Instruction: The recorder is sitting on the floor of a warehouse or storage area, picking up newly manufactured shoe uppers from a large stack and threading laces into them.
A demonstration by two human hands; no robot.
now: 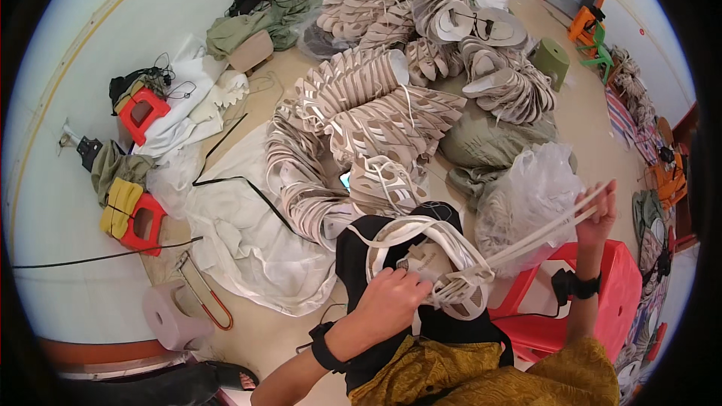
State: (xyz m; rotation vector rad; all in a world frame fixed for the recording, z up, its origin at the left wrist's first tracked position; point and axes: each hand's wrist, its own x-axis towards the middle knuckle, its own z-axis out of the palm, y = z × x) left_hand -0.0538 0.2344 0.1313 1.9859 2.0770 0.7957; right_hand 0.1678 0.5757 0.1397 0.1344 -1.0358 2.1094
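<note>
A beige and white shoe upper [469,302] lies over the dark cloth [353,259] on my lap. My left hand [392,295] is closed on its near edge, its fingertips partly hidden against the shoe. Off to the right, my right hand [599,212] is raised and closed on pale shoelaces [543,239], which stretch in taut lines from the eyelet area of the upper. Just beyond my lap, bundles of similar shoe uppers [376,124] form a big heap on the floor.
To my right stand a clear plastic bag [526,199] and a red plastic stool [618,297]. A white sheet [248,237] covers floor at the left, near a pale pink stool [171,316] and small red stools [150,229]. A green stool [553,64] stands farther back.
</note>
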